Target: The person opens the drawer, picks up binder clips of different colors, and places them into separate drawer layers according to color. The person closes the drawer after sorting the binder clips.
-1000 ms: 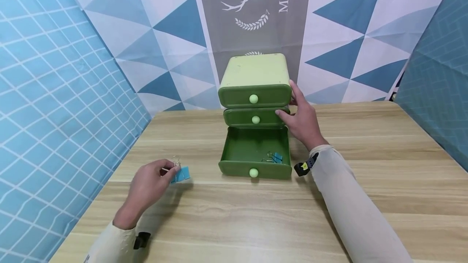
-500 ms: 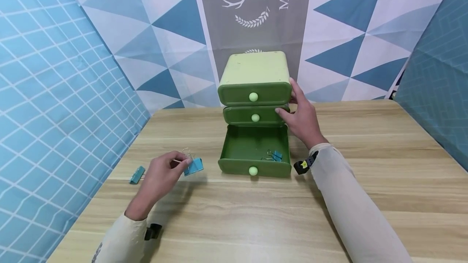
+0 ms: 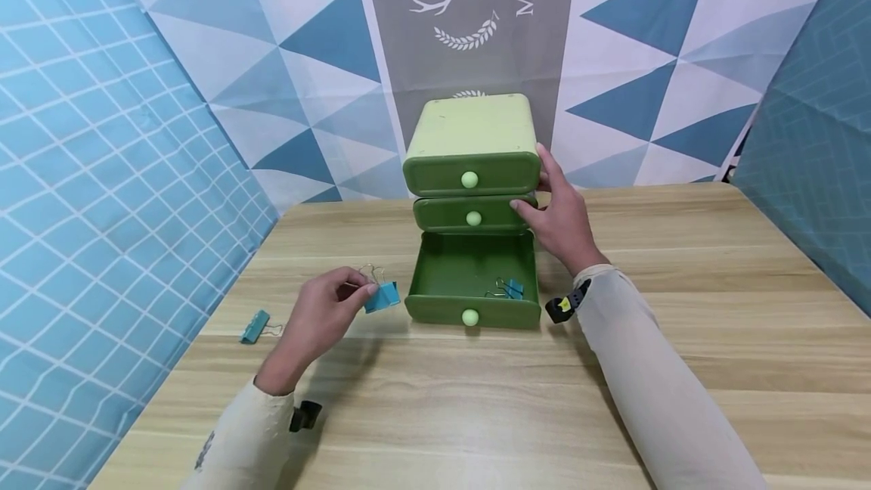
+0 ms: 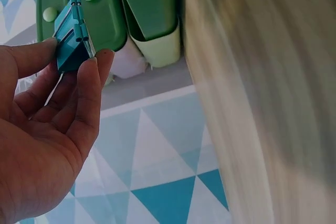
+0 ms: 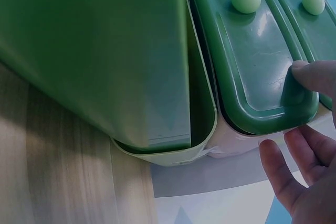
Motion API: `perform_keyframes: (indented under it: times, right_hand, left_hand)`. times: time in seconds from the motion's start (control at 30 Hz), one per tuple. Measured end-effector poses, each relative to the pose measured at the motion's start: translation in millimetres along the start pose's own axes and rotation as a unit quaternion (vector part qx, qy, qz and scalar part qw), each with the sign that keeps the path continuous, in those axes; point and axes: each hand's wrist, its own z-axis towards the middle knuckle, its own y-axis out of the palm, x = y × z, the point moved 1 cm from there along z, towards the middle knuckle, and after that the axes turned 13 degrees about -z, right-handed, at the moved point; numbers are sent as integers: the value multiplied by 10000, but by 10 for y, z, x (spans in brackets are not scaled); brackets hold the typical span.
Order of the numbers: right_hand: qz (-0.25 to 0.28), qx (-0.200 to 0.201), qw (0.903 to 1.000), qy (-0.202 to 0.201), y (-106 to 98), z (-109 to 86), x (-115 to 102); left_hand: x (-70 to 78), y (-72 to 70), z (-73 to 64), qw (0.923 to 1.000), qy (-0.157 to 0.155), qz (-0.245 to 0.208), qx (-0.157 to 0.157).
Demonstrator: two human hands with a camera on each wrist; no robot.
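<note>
My left hand (image 3: 325,314) pinches a blue binder clip (image 3: 383,297) between thumb and fingers, above the table just left of the open drawer. In the left wrist view the clip's blue body (image 4: 72,38) sticks up past the fingertips. A green drawer cabinet (image 3: 476,127) stands at the back with its bottom drawer (image 3: 438,310) pulled out. Inside that drawer, at the right, lies another blue clip (image 3: 515,290). My right hand (image 3: 566,225) grips the cabinet's right side, its thumb on the front of the closed middle drawer (image 5: 262,61).
A further blue binder clip (image 3: 255,327) lies on the wooden table (image 3: 517,414) at the left, behind my left forearm. A patterned cloth (image 3: 327,82) hangs close behind the cabinet, and a blue checked cloth (image 3: 102,248) borders the left edge.
My left hand has moved right with the binder clip, toward the open drawer. The clip on the table at the left has come into view. My right hand stays on the cabinet.
</note>
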Motion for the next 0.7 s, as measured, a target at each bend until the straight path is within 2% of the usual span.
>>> perform_keyframes:
  times: [0.3,0.7]
  right_hand:
    - [-24,1,10000,34,-2,2,-3]
    - [-38,-51,10000,66,-10,-1,-17]
  left_hand:
    - [128,144,121,9993,222,-296,-38]
    - [281,436,344,9970,203,-709,-216]
